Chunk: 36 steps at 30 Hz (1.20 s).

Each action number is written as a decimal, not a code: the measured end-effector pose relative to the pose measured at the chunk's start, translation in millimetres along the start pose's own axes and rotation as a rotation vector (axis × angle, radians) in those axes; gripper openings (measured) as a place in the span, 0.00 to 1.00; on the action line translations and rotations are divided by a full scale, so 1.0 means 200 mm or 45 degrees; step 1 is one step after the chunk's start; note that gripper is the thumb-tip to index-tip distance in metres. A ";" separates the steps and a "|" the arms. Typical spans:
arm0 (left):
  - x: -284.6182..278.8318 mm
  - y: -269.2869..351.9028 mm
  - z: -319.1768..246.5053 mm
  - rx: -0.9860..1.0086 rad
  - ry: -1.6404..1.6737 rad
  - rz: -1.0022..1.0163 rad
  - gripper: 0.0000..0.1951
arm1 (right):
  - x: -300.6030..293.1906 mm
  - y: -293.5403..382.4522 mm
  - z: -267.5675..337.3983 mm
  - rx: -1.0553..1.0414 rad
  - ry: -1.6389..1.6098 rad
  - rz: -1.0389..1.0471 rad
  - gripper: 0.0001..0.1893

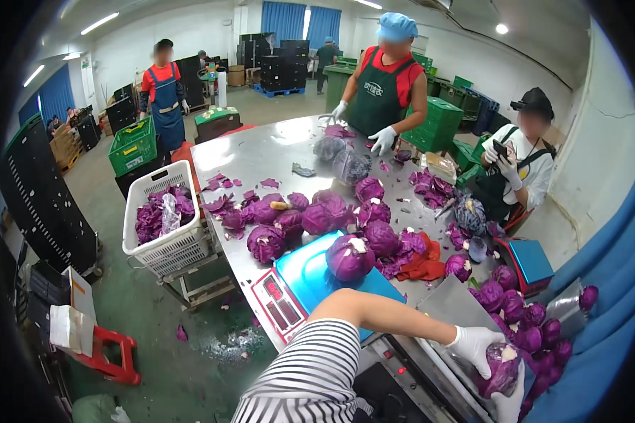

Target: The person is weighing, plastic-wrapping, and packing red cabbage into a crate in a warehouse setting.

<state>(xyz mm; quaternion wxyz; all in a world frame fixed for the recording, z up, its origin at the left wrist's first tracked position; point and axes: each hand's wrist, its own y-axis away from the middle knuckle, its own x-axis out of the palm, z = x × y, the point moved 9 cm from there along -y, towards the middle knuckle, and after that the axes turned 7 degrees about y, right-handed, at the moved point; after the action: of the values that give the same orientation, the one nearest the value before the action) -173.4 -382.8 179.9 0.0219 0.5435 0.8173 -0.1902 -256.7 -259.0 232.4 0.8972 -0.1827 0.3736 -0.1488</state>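
Observation:
My left hand point(478, 346), in a white glove, holds a red cabbage point(500, 367) from above at the lower right. My right hand point(513, 399), also gloved, grips the same cabbage from below and the right. Shiny clear film seems to cover this head, and its pale cut stem faces up. Under and beside my hands is a metal wrapping machine point(402, 365) with a lit red switch. Left of it, another red cabbage point(350, 257) rests on the blue pan of a digital scale point(280, 304).
Trimmed cabbages point(323, 211) and loose leaves lie across the steel table point(275, 137). More cabbages point(529, 317) are piled right of the machine. A white basket point(164, 254) of leaves stands left. One co-worker point(383, 100) stands across the table; another person point(518, 158) sits right, holding a phone.

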 end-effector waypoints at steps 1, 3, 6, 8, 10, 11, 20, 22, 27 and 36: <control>0.03 0.03 -0.02 -0.081 0.085 0.020 0.38 | 0.01 0.05 -0.03 0.290 -0.244 0.052 0.18; 0.10 0.17 -0.11 -0.382 0.376 0.057 0.32 | 0.03 0.18 -0.03 0.581 -0.497 0.103 0.16; 0.27 0.48 -0.07 -0.713 0.720 0.273 0.40 | 0.17 0.51 -0.10 1.140 -0.595 0.410 0.27; 0.41 0.69 0.01 -0.877 0.818 0.379 0.46 | 0.27 0.70 -0.01 1.433 -0.428 0.775 0.39; 0.52 0.86 0.03 -0.987 0.845 0.574 0.48 | 0.36 0.87 0.04 1.532 -0.678 0.921 0.34; 0.57 0.93 0.05 -1.107 0.939 0.575 0.48 | 0.41 0.96 0.03 1.623 -0.793 0.922 0.32; 0.56 1.14 0.02 -1.427 1.050 0.647 0.47 | 0.69 1.18 -0.02 1.694 -1.386 0.979 0.42; 0.50 1.24 0.21 -1.384 1.150 0.303 0.42 | 0.66 1.07 0.00 1.553 -1.163 1.012 0.41; -0.02 1.19 -0.01 -0.280 -0.478 0.171 0.33 | 0.33 1.01 -0.21 1.129 -0.419 0.366 0.17; 0.26 1.26 0.06 0.115 -1.100 0.149 0.30 | 0.28 1.37 -0.18 0.067 0.979 0.252 0.33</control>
<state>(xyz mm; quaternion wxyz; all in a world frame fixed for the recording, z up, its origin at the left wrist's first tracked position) 28.9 -256.9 85.1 0.3488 0.4598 0.6917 -0.4342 -208.9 -45.9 54.9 0.7064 -0.0538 0.6940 -0.1285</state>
